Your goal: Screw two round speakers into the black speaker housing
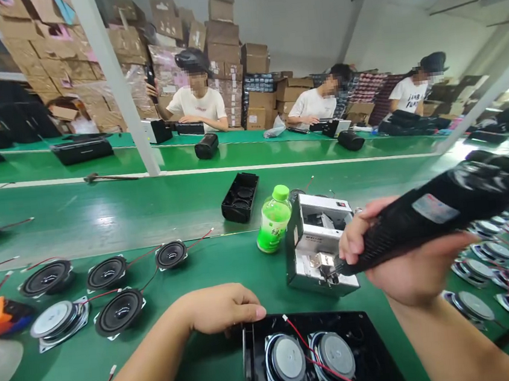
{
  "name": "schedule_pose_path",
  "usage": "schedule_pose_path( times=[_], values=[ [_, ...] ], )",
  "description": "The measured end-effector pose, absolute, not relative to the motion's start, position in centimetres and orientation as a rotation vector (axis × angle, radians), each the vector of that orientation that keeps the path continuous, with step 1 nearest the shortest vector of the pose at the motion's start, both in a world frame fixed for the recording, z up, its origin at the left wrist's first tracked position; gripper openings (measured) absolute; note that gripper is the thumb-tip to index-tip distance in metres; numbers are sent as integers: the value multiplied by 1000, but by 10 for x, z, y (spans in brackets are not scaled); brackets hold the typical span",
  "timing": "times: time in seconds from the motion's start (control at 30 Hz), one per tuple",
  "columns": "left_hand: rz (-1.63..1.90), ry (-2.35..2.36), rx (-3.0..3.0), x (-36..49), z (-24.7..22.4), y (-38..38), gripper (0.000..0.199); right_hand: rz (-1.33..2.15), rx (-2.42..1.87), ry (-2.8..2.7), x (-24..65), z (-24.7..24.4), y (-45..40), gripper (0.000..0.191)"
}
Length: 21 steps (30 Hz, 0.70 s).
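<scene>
Black plastic speaker housing (361, 337) lies near centre on the green bench (170, 345), two round drivers seated inside with red wires. Left hand (221, 308) curls loosely, fingertips pressing the housing's far-left edge. Right hand (398, 260) grips a black electric screwdriver (438, 207), tip at the silver screw feeder box (319, 244), beside a green bottle (274, 218).

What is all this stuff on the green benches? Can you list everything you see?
speaker housing: one, black, near edge, two drivers inside with red wires
loose speaker drivers: several, black and silver, left bench
more drivers: many, silver, far right
metal box device: one, silver, centre
bottle: one, green, beside the box
empty housing: one, black, on belt
cardboard boxes: many, brown, back wall
other workers: several, seated behind
left hand: on housing's edge
right hand: gripping black power tool
</scene>
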<state>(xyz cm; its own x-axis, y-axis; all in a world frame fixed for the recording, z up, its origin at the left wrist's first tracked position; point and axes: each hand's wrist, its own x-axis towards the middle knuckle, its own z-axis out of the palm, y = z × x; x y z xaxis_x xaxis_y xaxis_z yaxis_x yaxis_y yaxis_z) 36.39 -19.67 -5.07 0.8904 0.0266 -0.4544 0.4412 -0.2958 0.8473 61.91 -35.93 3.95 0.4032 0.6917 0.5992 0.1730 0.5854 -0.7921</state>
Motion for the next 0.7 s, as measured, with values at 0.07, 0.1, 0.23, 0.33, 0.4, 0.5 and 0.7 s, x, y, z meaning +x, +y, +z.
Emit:
schedule_pose_path(
  times=[0.07,0.1,0.23,0.33,0.4,0.5,0.7],
  values=[
    [-427,354,1836,364,-49,-197,71,372,-937,-1126,620,38,-357,80],
    [-428,353,1835,364,-48,-198,70,358,-946,-1114,621,38,-355,80],
    [-431,346,1832,364,-47,-197,69,331,-979,-1067,624,38,-353,83],
    [-434,347,1835,364,-48,-196,67,315,-992,-1048,624,40,-354,84],
    [-434,342,1840,364,-49,-196,67,301,-992,-1041,622,41,-355,84],
    [-430,335,1839,364,-51,-195,68,294,-984,-1043,621,42,-357,82],
    [-425,339,1843,364,-51,-196,72,310,-971,-1065,623,38,-357,82]
  ],
)
